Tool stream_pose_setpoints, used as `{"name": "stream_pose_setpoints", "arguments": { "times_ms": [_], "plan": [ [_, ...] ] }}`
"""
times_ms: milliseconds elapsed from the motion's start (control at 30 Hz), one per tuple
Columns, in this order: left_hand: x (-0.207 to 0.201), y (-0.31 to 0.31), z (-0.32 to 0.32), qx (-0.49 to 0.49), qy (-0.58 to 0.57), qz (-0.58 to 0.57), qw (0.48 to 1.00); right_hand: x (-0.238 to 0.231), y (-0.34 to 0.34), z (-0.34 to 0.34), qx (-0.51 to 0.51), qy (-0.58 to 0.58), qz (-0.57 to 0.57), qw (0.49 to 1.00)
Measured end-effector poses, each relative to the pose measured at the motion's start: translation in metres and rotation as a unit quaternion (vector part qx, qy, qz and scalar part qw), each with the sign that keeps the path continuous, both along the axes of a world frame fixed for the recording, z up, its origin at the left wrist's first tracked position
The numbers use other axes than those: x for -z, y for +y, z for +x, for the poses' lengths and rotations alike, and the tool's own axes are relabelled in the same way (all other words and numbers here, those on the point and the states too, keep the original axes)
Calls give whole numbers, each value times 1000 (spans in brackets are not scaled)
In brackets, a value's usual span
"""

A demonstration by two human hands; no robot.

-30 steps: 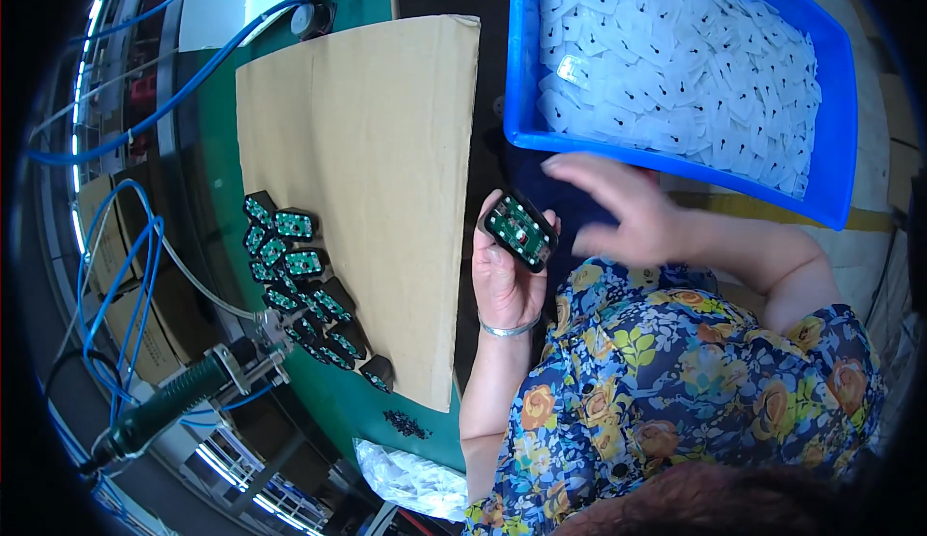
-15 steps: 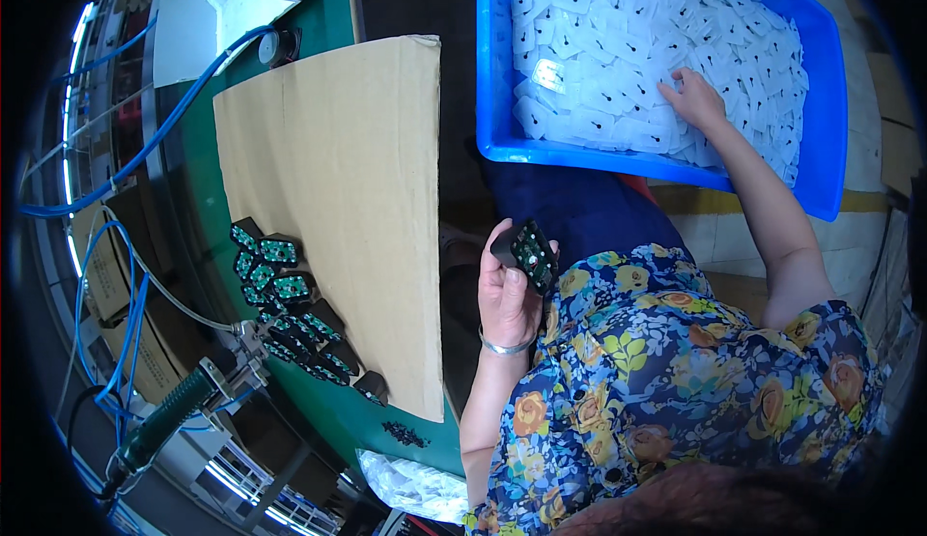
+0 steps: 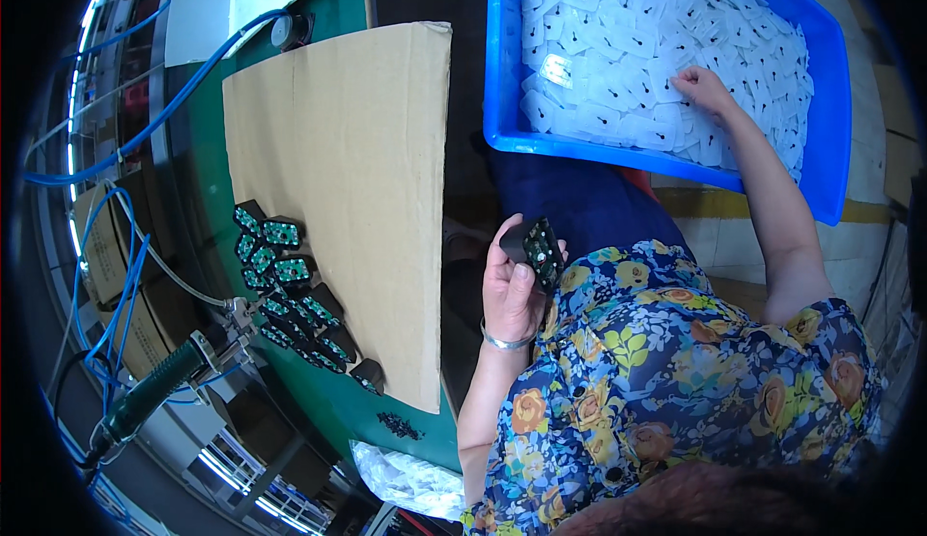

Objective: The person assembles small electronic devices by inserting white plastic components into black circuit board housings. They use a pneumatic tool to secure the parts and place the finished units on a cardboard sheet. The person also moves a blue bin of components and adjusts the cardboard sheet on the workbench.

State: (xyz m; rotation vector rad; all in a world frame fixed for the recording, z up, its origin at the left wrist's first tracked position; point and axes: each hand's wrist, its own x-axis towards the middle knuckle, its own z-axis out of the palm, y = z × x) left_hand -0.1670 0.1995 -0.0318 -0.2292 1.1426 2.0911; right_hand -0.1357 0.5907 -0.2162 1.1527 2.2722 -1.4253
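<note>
Nearest me spreads a soft floral-printed top (image 3: pixel 637 372); left of it I see a crinkled translucent plastic bag (image 3: pixel 406 478) on the smooth green tabletop (image 3: pixel 435 437), with a loose scatter of tiny dark pieces (image 3: pixel 399 426) just beyond; the left hand (image 3: pixel 512 304), a shiny metal bangle (image 3: pixel 508 341) at its wrist, has its fingers wrapped around a tilted black housing (image 3: pixel 543 251), the circuit side facing right; to the left, similar angular black units (image 3: pixel 281 234) with green boards cluster along the edge of a flat tan cardboard sheet (image 3: pixel 338 169); farther off, the right hand (image 3: pixel 713 94) reaches into a glossy blue plastic bin (image 3: pixel 499 63), fingers curled at thin whitish pieces (image 3: pixel 599 43) with small dark marks; I cannot tell whether they pinch one; far left stands a white box (image 3: pixel 198 24).
</note>
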Motion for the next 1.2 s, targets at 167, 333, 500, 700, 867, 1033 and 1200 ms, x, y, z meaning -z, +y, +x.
{"name": "stream_pose_setpoints", "arguments": {
  "times_ms": [167,333,500,700,867,1033,1200],
  "plan": [
    [1,-5,3,19,-6,6,1000,-31,3,3,33,-42,-111,992],
    [-7,-6,-6,109,27,40,993,-119,-55,-13,-63,36,-219,973],
    [-14,-24,-13,189,89,48,977,-175,-158,-32,-296,90,-307,900],
    [-21,-51,6,117,27,64,991,-168,-206,-45,-268,173,-461,828],
    [-34,-50,10,-21,35,74,996,-165,-281,-37,-63,396,-595,697],
    [-37,-44,15,-96,33,50,994,-178,-307,-57,69,291,-675,674],
    [-56,-64,23,-161,246,-264,919,-193,-313,-62,59,225,-743,628]
  ]
}}
